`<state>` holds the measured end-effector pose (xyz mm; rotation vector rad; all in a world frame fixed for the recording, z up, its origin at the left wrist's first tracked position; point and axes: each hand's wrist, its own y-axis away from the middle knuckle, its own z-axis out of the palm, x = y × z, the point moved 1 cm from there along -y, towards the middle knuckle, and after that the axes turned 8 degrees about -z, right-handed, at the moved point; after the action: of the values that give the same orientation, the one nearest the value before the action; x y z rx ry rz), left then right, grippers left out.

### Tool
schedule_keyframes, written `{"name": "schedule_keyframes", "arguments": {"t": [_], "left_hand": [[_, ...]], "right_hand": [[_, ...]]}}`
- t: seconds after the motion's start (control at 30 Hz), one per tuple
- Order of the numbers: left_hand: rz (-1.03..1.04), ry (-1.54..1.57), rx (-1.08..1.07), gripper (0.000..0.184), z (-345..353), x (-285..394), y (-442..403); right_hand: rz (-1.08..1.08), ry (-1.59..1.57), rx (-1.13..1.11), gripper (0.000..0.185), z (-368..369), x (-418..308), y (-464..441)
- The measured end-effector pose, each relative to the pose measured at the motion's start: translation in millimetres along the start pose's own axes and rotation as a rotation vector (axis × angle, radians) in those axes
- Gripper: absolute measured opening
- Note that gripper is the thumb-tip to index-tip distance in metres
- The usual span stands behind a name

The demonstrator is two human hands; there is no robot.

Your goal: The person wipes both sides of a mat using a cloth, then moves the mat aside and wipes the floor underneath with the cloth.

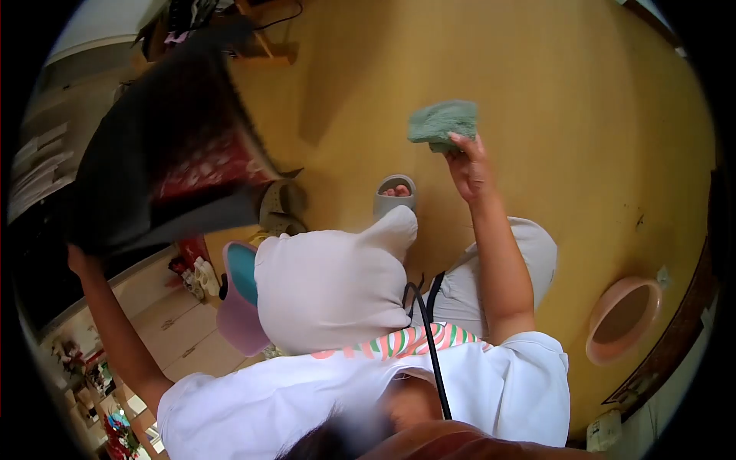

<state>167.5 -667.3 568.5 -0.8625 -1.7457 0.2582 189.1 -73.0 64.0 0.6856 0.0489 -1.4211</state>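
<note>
At the left, my left hand [83,262] grips the lower corner of a large dark mat [115,169], lifted and blurred, with a red patterned part [211,169] showing on its inner side. Its fingers are mostly hidden behind the mat. My right hand [469,165] is raised right of centre over the yellow floor, its thumb and fingers closed on a folded green cloth [445,123]. The cloth and the mat are well apart.
A grey slipper [395,201] is on a foot on the yellow floor [567,115]. A pink basin [625,320] stands at right, a pink and teal tub [238,307] beside the knee. Wooden furniture legs [264,46] are at upper left, a cabinet [172,326] at lower left.
</note>
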Motion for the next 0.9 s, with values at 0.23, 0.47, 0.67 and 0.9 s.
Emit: {"name": "schedule_keyframes", "arguments": {"t": [0.23, 0.47, 0.67, 0.9], "left_hand": [[-0.053, -0.399, 0.342, 0.047, -82.2, -230.6, -46.7], [0.427, -0.529, -0.861, 0.012, 175.2, -98.9, 284.4], [0.676, 0.166, -1.408, 0.027, 266.8, -70.1, 480.4], [0.008, 0.234, -1.616, 0.033, 259.0, -90.6, 508.0]], "right_hand": [[-0.024, 0.044, -0.018, 0.052, 22.8, -13.0, 6.9], [0.084, -0.006, -0.044, 0.058, 11.5, -10.6, 19.4], [0.080, 0.114, -0.055, 0.056, 3.1, -1.4, 26.7], [0.040, 0.313, -0.097, 0.058, -7.2, 0.8, 22.4]]}}
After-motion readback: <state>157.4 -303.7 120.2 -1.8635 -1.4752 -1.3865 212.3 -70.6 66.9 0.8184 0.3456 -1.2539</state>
